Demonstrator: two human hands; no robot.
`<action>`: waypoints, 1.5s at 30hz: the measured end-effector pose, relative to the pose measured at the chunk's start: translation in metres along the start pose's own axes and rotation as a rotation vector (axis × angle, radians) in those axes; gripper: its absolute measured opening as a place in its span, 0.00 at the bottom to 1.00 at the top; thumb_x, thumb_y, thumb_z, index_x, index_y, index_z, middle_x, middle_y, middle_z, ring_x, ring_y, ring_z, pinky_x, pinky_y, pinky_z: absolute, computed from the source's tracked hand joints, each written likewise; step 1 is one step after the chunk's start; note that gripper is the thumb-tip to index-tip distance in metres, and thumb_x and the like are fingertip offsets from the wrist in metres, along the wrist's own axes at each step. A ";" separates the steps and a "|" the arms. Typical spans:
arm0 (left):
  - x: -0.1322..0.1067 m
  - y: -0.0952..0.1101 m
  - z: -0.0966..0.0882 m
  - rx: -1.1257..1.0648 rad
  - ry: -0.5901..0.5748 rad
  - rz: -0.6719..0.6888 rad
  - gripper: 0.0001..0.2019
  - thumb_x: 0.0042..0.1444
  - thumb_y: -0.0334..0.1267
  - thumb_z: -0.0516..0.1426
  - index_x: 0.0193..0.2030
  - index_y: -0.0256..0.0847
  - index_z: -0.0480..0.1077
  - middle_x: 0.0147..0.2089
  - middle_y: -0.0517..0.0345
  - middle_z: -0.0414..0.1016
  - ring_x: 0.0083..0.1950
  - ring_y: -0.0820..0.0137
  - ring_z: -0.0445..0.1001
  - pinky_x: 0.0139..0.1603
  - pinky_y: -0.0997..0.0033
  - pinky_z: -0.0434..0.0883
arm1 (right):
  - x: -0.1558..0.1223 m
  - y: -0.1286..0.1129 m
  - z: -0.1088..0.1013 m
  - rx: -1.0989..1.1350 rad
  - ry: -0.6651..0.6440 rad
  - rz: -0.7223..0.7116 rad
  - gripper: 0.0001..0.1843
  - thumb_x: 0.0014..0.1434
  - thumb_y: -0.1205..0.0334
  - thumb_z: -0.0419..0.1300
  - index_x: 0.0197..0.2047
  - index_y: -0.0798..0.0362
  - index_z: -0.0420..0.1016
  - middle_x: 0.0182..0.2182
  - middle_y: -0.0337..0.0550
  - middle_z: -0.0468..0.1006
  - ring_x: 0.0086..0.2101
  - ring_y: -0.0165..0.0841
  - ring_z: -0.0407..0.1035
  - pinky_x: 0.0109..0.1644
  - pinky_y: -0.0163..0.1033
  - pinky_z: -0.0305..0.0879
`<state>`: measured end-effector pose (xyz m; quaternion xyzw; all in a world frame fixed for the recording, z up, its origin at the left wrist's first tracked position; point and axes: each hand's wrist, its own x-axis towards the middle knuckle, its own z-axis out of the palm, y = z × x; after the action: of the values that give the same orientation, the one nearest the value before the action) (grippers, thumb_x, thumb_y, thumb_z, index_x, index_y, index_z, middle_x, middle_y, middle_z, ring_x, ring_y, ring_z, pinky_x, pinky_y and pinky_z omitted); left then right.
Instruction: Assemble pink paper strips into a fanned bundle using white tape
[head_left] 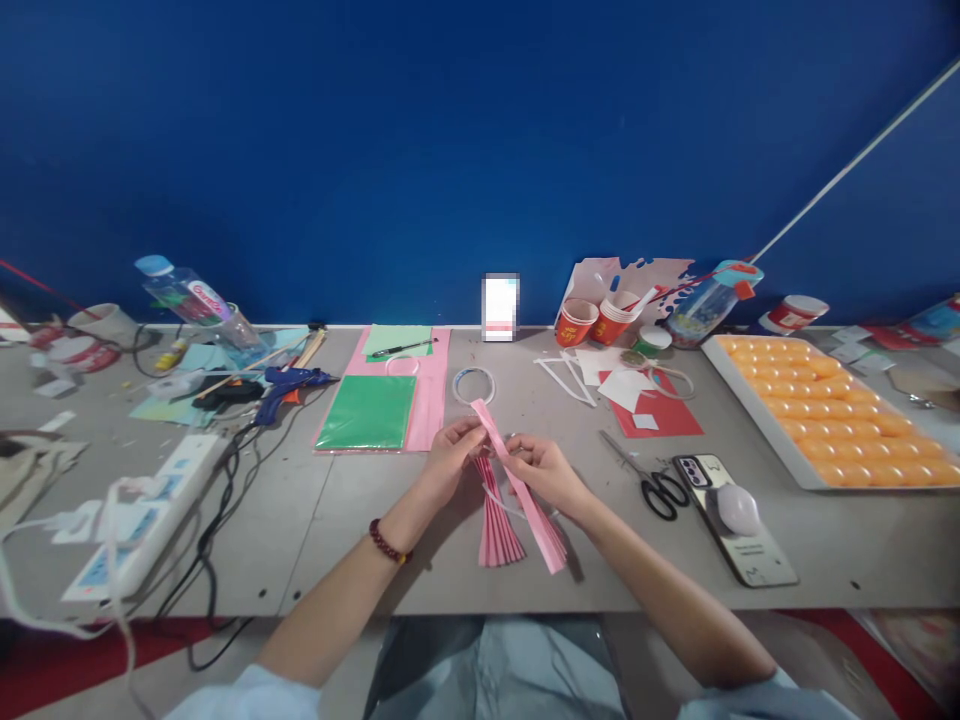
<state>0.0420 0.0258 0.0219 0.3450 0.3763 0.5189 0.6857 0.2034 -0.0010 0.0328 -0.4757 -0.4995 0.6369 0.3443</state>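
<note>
My left hand [448,452] and my right hand [541,468] meet over the middle of the grey table [315,540]. Both pinch pink pleated paper [496,520] folded like a fan. One long folded pink strip [525,490] runs from the left fingertips down past the right hand. The pleated part spreads out below the hands toward the table's near edge. A dark red bead bracelet [386,543] sits on my left wrist.
Black scissors [654,485] and a phone [731,515] lie right of my hands. A tray of orange balls [832,410] sits far right. Green and pink sheets [379,405], a tape ring [474,385], a blue glue gun [289,385], a power strip [150,510] and red cups [592,320] surround.
</note>
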 end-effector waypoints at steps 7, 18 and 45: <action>-0.002 0.002 0.002 0.019 0.036 0.082 0.25 0.44 0.39 0.66 0.50 0.43 0.67 0.32 0.62 0.75 0.37 0.69 0.77 0.37 0.72 0.72 | 0.001 0.008 0.002 -0.085 -0.036 -0.010 0.16 0.51 0.49 0.62 0.27 0.51 0.63 0.13 0.31 0.69 0.14 0.25 0.61 0.18 0.30 0.55; -0.003 0.002 0.000 0.135 0.013 0.138 0.14 0.45 0.37 0.65 0.41 0.40 0.73 0.32 0.58 0.76 0.32 0.72 0.74 0.34 0.74 0.70 | -0.003 -0.002 0.006 0.089 -0.137 0.019 0.16 0.53 0.49 0.61 0.27 0.53 0.66 0.22 0.37 0.75 0.22 0.28 0.70 0.25 0.32 0.64; -0.004 0.006 -0.001 0.142 -0.001 0.036 0.14 0.46 0.45 0.64 0.35 0.38 0.72 0.27 0.58 0.76 0.27 0.71 0.75 0.27 0.75 0.70 | 0.001 0.010 0.008 -0.026 -0.048 -0.081 0.27 0.53 0.38 0.58 0.19 0.52 0.61 0.14 0.35 0.67 0.15 0.25 0.57 0.21 0.33 0.53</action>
<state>0.0378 0.0229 0.0273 0.3996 0.4056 0.5029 0.6503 0.1956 -0.0055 0.0230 -0.4441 -0.5348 0.6270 0.3516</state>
